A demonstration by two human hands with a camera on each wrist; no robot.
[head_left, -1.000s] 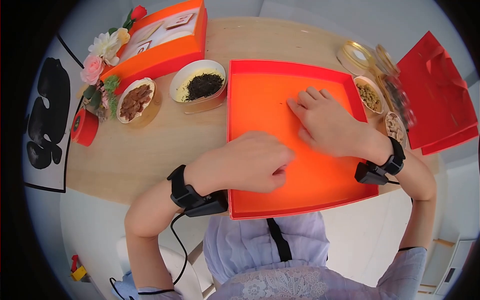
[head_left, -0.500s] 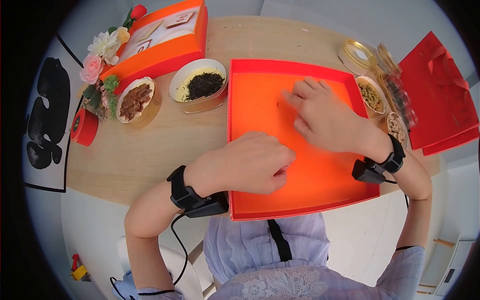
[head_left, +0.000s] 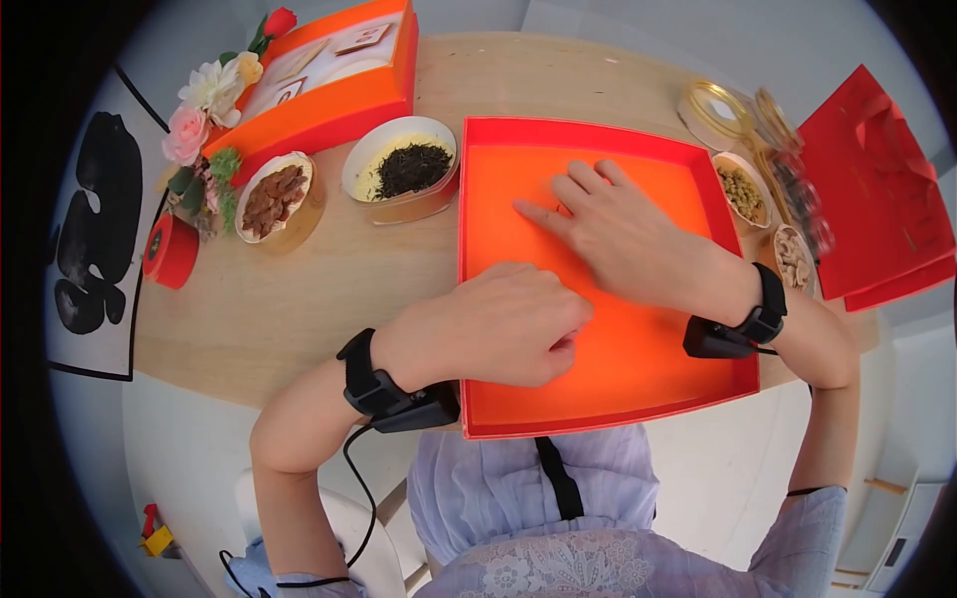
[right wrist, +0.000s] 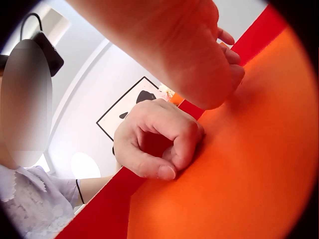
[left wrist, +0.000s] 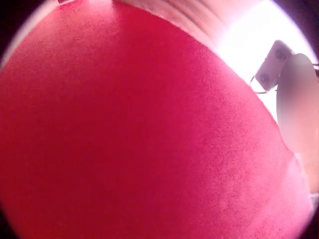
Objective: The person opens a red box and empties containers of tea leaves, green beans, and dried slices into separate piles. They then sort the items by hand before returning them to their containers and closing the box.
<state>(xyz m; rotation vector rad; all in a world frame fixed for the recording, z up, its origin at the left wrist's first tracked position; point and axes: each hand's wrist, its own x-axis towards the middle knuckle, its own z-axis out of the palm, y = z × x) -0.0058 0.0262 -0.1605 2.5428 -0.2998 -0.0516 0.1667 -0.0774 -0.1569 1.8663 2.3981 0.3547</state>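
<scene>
A shallow red box with an orange floor [head_left: 648,369] lies on the table in front of the person. My left hand [head_left: 488,324] rests over its left side in a loose fist; the right wrist view shows the thumb and curled fingers of the left hand [right wrist: 159,139] with nothing visible between them. Further in, my right hand [head_left: 628,234] is spread low over the orange floor, index finger stretched toward the left wall. Its fingertips are right at the floor in the right wrist view, partly hidden by the palm [right wrist: 194,74]. Red box wall [left wrist: 124,124] fills most of the left wrist view.
Left of the box stand a bowl of dark shreds [head_left: 414,171], a bowl of brown pieces [head_left: 274,202], artificial flowers [head_left: 189,135] and an orange box [head_left: 349,85]. On the right are small bowls [head_left: 740,189], gold-rimmed lids [head_left: 718,105] and a red bag [head_left: 877,189].
My right hand has swept leftward across the box floor, its index finger now straighter. My left hand stays in place. The small dark specks seen earlier near the fingertips are no longer plainly visible.
</scene>
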